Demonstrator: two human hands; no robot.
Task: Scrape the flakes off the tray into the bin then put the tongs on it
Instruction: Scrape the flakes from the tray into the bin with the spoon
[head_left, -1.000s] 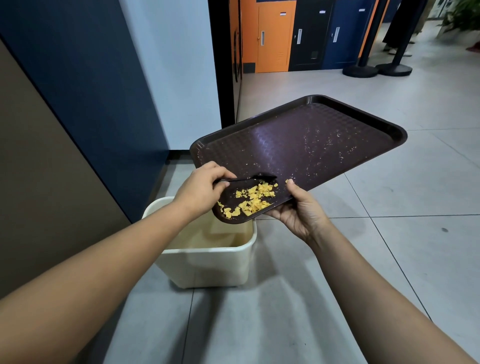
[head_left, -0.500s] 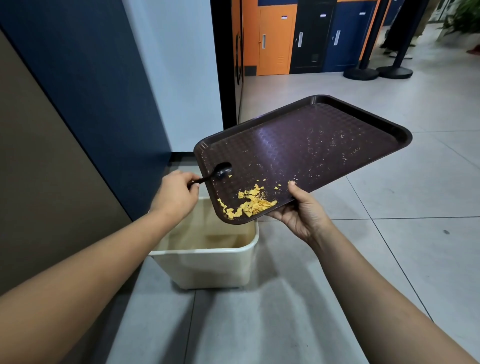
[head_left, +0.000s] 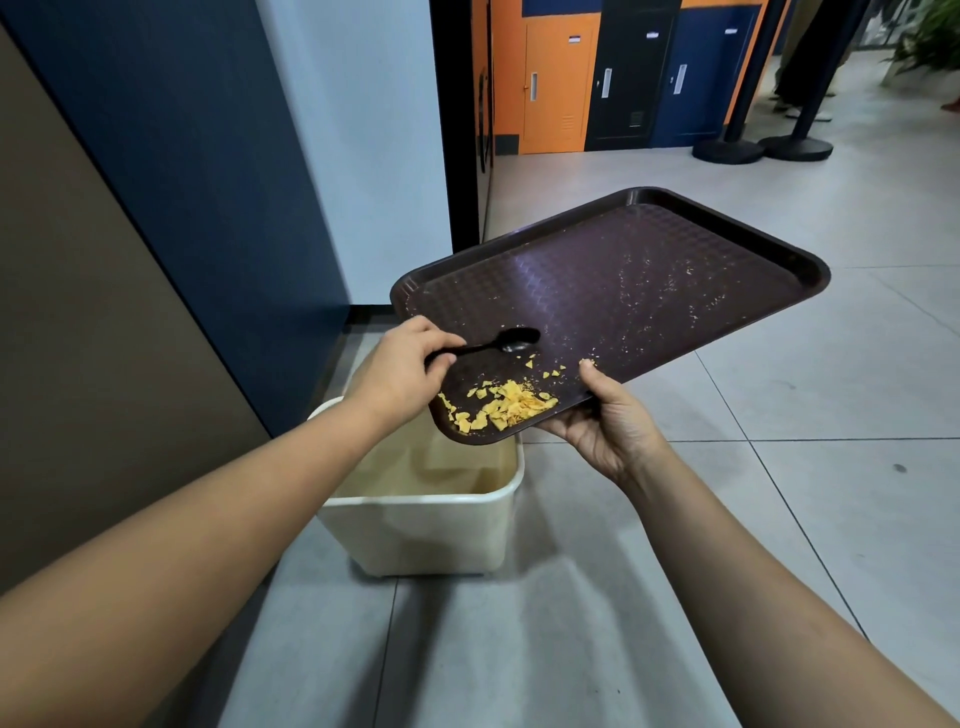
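Flakes (head_left: 506, 408), yellow and crumbly, lie heaped in the lower left corner of the dark brown tray (head_left: 649, 280), which sits in the middle of the frame, tilted so that this corner hangs lowest, above the open cream bin (head_left: 431, 535). A few stray flakes lie just above and to the right of the heap, and fine crumbs speckle the upper right part of the tray. The right hand (head_left: 605, 421) grips the tray's lower edge, thumb curled over the rim beside the flakes and fingers underneath. The left hand (head_left: 402, 371), at the tray's left edge, pinches the handle of a black utensil (head_left: 498, 344) whose rounded, spoon-like end rests on the tray bed just above the heap; whether it is one arm of the tongs cannot be told. The bin stands on the grey tiled floor (head_left: 779, 519) in the lower middle of the frame, near a dark blue wall panel (head_left: 197, 182) on the left. In the upper right of the frame stand orange, black and blue lockers (head_left: 558, 78) and two black post bases (head_left: 727, 150).
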